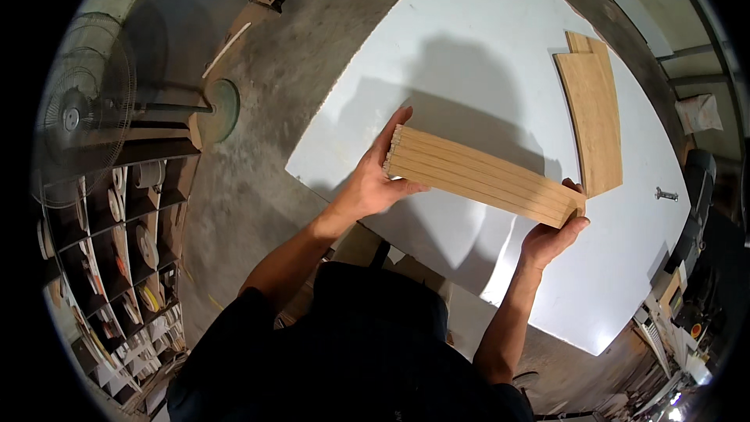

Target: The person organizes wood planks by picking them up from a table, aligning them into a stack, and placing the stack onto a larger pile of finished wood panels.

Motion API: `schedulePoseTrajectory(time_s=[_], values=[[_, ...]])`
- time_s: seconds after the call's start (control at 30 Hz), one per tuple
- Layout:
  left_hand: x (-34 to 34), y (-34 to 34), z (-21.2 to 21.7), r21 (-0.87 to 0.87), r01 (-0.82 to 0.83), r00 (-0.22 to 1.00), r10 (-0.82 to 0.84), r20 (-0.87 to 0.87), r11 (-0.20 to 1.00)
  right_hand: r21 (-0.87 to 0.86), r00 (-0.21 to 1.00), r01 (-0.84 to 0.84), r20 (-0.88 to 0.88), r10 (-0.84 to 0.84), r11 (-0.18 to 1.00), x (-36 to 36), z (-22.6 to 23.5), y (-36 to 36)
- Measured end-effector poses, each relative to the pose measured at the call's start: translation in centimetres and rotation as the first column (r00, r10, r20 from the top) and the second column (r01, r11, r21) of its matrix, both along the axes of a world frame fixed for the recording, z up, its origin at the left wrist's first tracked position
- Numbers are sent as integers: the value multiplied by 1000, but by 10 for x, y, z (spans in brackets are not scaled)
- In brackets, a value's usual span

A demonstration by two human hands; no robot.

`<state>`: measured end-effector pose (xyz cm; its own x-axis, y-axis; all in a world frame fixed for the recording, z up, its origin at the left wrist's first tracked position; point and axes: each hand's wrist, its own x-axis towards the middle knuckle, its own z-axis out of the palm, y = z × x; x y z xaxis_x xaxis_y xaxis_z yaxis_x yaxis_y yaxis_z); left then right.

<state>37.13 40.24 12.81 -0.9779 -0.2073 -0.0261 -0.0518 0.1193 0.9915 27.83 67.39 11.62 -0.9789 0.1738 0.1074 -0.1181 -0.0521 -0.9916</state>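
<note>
The left hand [373,185] grips one end of a bundle of wooden strips [483,176], thumb over the top, fingers curled under. The right hand [553,236] closes on the other end from below. The bundle is held level above a white tabletop [469,55]; about five strips show edge-on. Two flat boards [595,113] lie stacked on the table, just beyond the right hand. One fan [78,113] stands at left.

bare white tabletop [469,55], wooden boards [594,109] right
</note>
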Motion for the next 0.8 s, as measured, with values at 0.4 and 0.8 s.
schedulePoseTrajectory(time_s=[0.4,0.8], values=[[7,13,18,-213,-82,994,64,-91,974,69,983,-183,-20,184,981,-15,4,76],[-50,108,78,-878,278,945,-275,177,390,952,942,-297,278,188,78,-147,27,69]])
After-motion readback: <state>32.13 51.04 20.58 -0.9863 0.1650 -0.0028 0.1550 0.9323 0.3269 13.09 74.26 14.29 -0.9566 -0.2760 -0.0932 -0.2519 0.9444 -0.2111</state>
